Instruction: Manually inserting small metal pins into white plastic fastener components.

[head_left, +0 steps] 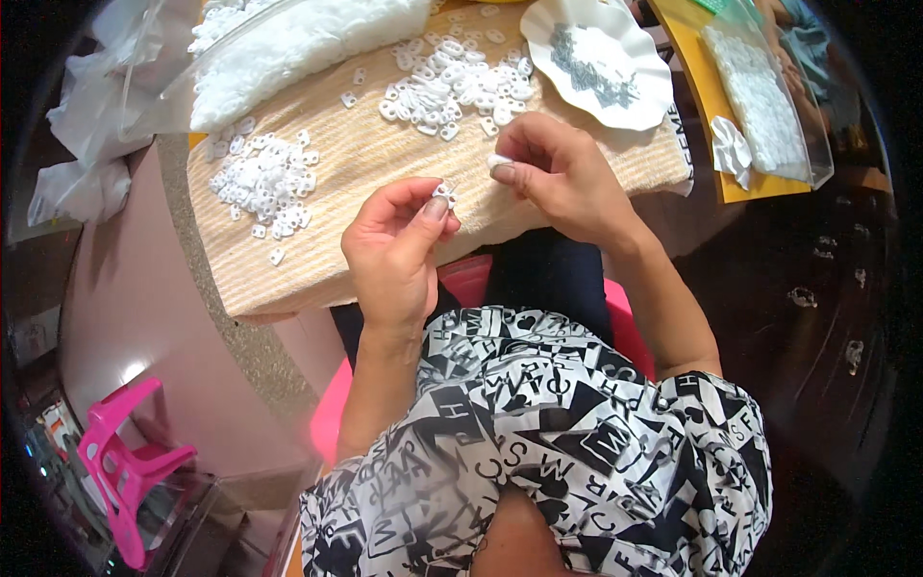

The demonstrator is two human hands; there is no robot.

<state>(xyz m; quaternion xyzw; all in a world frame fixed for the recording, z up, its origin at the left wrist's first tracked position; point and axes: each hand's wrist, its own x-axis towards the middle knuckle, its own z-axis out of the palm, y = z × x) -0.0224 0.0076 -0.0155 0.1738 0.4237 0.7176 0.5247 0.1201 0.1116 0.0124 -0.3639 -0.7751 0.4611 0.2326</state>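
My left hand [396, 236] pinches a small white plastic piece [443, 192] between thumb and fingers, above the near edge of a striped beige cloth [336, 144]. To its right, my right hand [567, 178] is closed in a pinch on another small white piece [499, 162], partly covered by the fingertips. A gap separates the two hands. Beyond them lies a loose pile of white pieces with holes [447, 87], and a second pile of similar pieces [264, 183] spreads at the left. A wavy-edged white plate [656, 96] holds many tiny dark grey parts.
A large clear bag of white pieces [298, 58] lies at the far left of the cloth. Empty-looking plastic bags [91, 115] hang beside it. On the right, a yellow sheet [716, 188] carries crumpled white paper [731, 152] and another filled bag [755, 96]. A pink stool [120, 462] stands lower left.
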